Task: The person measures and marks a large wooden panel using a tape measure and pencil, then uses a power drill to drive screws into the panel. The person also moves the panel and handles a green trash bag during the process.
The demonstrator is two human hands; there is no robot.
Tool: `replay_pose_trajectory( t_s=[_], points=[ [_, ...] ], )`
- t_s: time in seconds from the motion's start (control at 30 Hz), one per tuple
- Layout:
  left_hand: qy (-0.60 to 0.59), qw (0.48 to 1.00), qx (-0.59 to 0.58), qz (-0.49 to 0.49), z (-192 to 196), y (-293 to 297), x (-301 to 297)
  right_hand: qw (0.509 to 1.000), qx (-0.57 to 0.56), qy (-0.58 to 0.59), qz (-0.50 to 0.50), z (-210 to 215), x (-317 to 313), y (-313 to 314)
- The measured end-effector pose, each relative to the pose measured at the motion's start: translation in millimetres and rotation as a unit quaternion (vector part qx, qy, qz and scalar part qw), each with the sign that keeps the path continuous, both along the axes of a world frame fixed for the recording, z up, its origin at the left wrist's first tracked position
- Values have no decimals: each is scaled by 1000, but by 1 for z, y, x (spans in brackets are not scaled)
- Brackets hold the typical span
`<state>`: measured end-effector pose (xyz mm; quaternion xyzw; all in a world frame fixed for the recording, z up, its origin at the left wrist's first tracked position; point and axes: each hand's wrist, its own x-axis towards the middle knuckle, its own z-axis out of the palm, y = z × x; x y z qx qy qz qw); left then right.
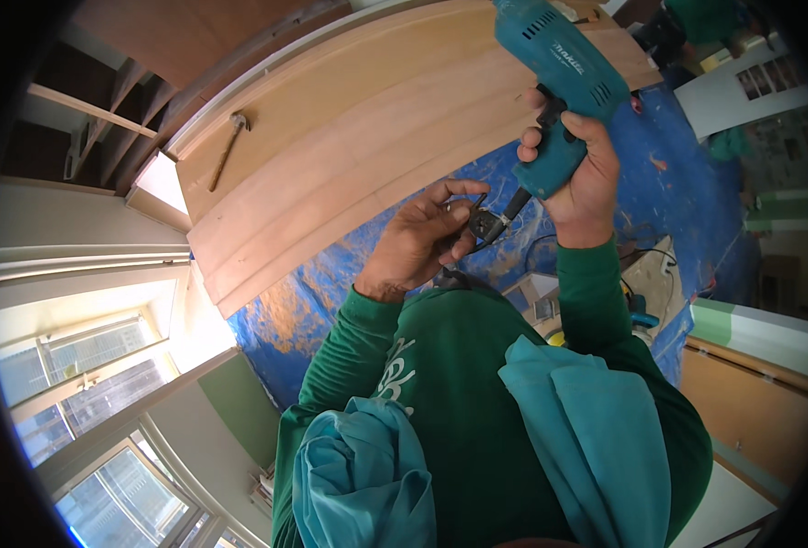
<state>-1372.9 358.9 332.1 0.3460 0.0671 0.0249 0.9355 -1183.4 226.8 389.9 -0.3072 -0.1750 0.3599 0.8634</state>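
A teal power drill [564,73] is raised on the right, its body pointing up and away to the left. My right hand [586,178] is wrapped round its handle, with fingers near the black trigger. From the handle's lower end comes a black cord sleeve [517,203]. Beside that cord, my left hand [427,233] pinches a small dark piece with a short rod, which looks like a chuck key [484,224] in its holder. My left fingers cover part of it. The drill's front end is cut off by the top edge.
A long wooden panel [349,155] lies ahead, with a hammer [230,151] on its left part. Blue sheeting [285,320] with sawdust covers the floor. Tools and a cord [646,251] lie at the right. Windows [93,356] are at the left; another person's green sleeve [701,18] shows far right.
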Motion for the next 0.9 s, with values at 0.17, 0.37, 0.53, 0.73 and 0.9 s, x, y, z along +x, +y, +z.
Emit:
replay_pose_trajectory(
  t_s=[0.17, 0.37, 0.53, 0.73, 0.9],
  points=[
    [24, 999, -22, -13, 9, -4, 2, 1000, -22, 8, -5, 2, 3, 0],
    [90, 965, 241, 45, 21, -12, -10, 999, -45, 25, 16, -15, 5, 11],
    [46, 952, 300, 29, 14, -22, -16, 999, -19, -27, 40, -17, 12, -11],
    [5, 918, 378, 120, -5, -20, -42, 994, -79, -59, 42, -29, -12, 14],
    [-18, 917, 361, 171, -15, -4, -70, 993, -96, -45, 56, -45, -40, 42]
  ],
)
